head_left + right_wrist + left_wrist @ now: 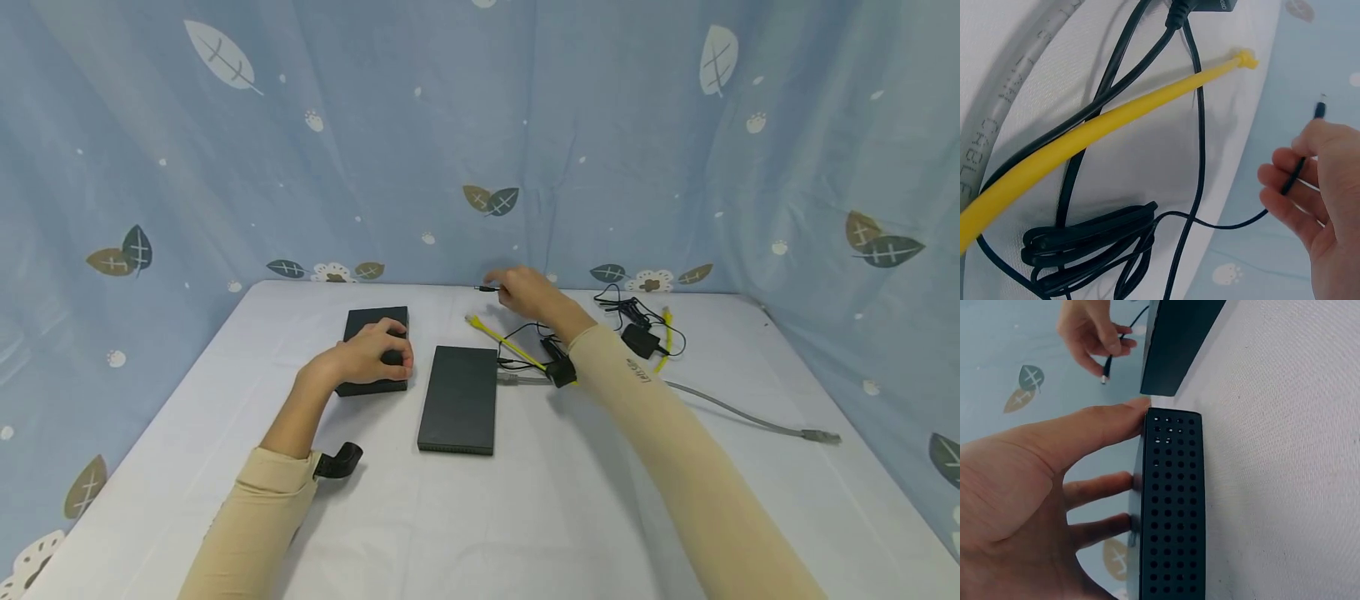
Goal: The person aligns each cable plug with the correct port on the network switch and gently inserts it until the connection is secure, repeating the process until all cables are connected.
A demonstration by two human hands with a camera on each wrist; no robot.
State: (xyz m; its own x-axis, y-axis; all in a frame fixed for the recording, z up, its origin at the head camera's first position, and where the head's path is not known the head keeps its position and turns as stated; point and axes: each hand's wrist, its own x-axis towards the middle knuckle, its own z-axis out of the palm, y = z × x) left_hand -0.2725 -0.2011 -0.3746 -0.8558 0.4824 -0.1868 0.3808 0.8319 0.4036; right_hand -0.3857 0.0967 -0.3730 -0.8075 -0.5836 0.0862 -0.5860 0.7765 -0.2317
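On the left of the table lies a black box [367, 387] with a perforated front side [1175, 506]. My left hand [371, 354] rests on its top, thumb near the right front corner and the other fingers spread behind. My right hand [528, 293] is at the back edge of the table, pinching a black power cable near its barrel plug [1320, 110]. The metal tip of that plug points left in the head view. A second black box [459, 400] lies between the hands, flat on the table.
Right of the second box lie a yellow network cable [506, 340], a black adapter [560, 372] and a grey network cable [738, 412]. Another black adapter [640, 340] with a bundled cord sits farther right. A blue leaf-patterned curtain [420, 150] hangs behind the white table [525, 533].
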